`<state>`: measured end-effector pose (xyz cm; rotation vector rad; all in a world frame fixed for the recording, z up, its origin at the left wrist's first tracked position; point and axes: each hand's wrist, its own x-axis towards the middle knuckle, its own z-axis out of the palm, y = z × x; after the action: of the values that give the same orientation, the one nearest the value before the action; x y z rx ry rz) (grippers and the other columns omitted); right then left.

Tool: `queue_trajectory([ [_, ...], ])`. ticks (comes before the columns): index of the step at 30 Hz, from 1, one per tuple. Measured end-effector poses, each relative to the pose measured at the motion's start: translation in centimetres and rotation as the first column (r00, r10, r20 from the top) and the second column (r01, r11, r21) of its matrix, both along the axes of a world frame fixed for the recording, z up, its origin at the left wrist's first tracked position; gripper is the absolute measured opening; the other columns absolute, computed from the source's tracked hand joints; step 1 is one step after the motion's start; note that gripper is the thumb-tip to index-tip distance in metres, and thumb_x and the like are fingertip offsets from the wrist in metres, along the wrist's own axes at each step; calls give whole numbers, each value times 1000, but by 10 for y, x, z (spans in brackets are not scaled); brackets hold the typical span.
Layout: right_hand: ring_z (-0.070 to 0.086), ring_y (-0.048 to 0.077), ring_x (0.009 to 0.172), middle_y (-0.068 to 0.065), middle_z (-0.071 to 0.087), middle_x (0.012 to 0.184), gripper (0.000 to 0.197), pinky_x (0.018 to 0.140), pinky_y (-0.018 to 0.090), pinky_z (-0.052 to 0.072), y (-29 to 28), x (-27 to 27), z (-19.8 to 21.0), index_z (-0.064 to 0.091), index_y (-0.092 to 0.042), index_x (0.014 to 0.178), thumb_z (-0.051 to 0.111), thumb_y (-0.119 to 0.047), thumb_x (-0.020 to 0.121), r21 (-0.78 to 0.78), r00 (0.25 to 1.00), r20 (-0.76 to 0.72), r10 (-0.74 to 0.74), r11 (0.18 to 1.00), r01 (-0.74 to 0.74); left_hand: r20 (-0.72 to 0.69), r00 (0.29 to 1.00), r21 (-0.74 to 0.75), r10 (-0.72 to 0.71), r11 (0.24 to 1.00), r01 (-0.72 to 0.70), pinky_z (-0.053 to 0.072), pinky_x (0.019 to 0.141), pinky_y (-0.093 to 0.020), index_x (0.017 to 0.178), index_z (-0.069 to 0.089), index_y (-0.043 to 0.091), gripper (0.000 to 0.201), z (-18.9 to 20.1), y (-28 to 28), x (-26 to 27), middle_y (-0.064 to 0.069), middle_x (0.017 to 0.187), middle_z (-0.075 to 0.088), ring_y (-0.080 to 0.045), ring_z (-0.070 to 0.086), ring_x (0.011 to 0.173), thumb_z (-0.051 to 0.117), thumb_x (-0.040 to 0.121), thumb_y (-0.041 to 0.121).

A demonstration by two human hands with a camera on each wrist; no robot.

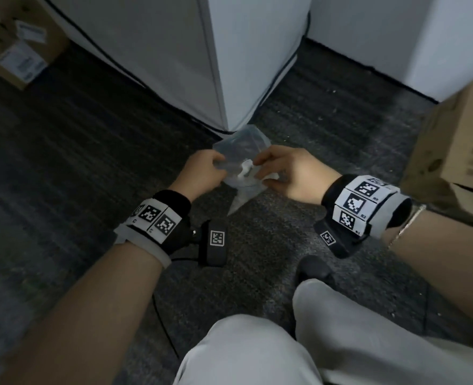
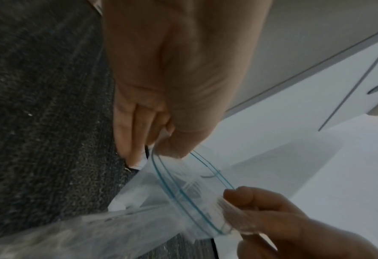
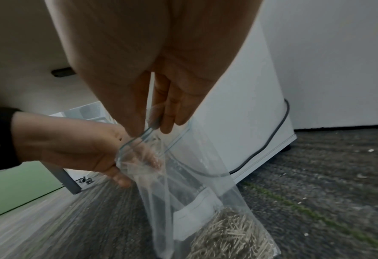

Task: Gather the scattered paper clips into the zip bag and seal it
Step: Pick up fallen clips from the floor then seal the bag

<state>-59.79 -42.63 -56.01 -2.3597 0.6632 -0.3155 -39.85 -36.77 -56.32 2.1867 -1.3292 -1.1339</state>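
Note:
A clear zip bag (image 1: pixel 240 173) hangs above the dark carpet, held between both hands in front of me. My left hand (image 1: pixel 206 169) pinches the left end of its mouth, and my right hand (image 1: pixel 274 170) pinches the right end. The blue zip strip (image 2: pixel 183 191) bows apart, so the mouth stands open. In the right wrist view a heap of silvery paper clips (image 3: pixel 229 233) lies in the bag's (image 3: pixel 183 184) bottom, beside a white label (image 3: pixel 194 213). In the left wrist view my left fingers (image 2: pixel 139 133) grip the bag's (image 2: pixel 139 206) rim.
A white cabinet corner (image 1: pixel 221 87) with a dark cable along its base stands just behind the bag. Cardboard boxes sit at the right (image 1: pixel 457 151) and far left (image 1: pixel 15 45). My knees in light trousers (image 1: pixel 257 354) are at the bottom. Small bits of debris dot the carpet (image 1: pixel 335 112).

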Motion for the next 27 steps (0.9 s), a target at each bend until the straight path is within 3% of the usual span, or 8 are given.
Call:
queue_trajectory([
  [3, 57, 9, 101, 3, 64, 114, 20, 90, 15, 39, -24, -23, 5, 73, -14, 96, 65, -4, 81, -26, 994, -77, -75, 997, 73, -67, 997, -65, -34, 997, 29, 58, 82, -41, 133, 50, 7, 51, 2, -22, -20, -12, 129, 57, -25, 65, 101, 56, 83, 2],
  [7, 59, 15, 104, 6, 64, 113, 30, 89, 16, 42, -50, -58, 4, 72, -11, 99, 55, 4, 79, -61, 957, 12, -291, 955, 291, -73, 997, -186, -39, 982, 25, 54, 71, -22, 130, 53, 5, 44, -1, -46, -44, -9, 120, 59, -20, 62, 93, 52, 86, 0],
  [10, 54, 6, 98, 1, 59, 109, 28, 83, 8, 43, -63, -83, -12, 70, -10, 100, 52, 2, 84, -11, 832, 129, -540, 838, 545, -35, 996, -223, -80, 972, 70, 34, 79, -8, 131, 51, 3, 43, -12, -51, -57, 0, 116, 53, -8, 47, 103, 55, 89, 1],
  [13, 59, 12, 84, 7, 63, 105, 20, 83, 17, 46, -70, -106, -45, 67, -10, 104, 58, -7, 86, 12, 745, -37, -666, 745, 667, -31, 997, -216, -74, 974, 65, 36, 94, -16, 138, 43, 6, 48, -23, -53, -63, -8, 135, 50, -13, 47, 120, 54, 91, 4],
  [15, 62, 17, 82, 10, 68, 99, 19, 81, 20, 44, -69, -117, -72, 67, -10, 102, 62, -17, 86, 10, 714, -233, -660, 733, 680, -11, 995, -213, -95, 973, 91, 37, 96, -18, 139, 42, 8, 50, -26, -56, -65, -6, 136, 50, -17, 48, 122, 54, 90, 3],
  [19, 65, 30, 88, 13, 70, 93, 22, 79, 35, 53, -57, -116, -122, 69, -13, 95, 66, -30, 81, 2, 652, -537, -536, 771, 637, 25, 996, -242, -87, 966, 91, 32, 80, -8, 134, 48, 7, 46, -25, -63, -67, -7, 127, 54, -7, 47, 102, 54, 89, 0],
  [24, 55, 35, 111, 13, 49, 133, 34, 90, 40, 48, -42, -96, -164, 58, -15, 122, 50, -15, 90, -25, 700, -615, -363, 896, 442, -4, 997, -211, -81, 974, 79, 34, 90, -13, 136, 46, 12, 48, -35, -67, -65, -5, 134, 52, -4, 46, 110, 56, 90, 7],
  [27, 50, 34, 117, 13, 47, 135, 35, 95, 37, 43, -43, -98, -180, 54, -14, 125, 41, -20, 92, -4, 674, -670, -311, 909, 416, -26, 998, -227, -64, 972, 57, 36, 89, -14, 135, 48, 13, 46, -41, -67, -66, -5, 132, 54, -4, 49, 107, 57, 90, 9],
])
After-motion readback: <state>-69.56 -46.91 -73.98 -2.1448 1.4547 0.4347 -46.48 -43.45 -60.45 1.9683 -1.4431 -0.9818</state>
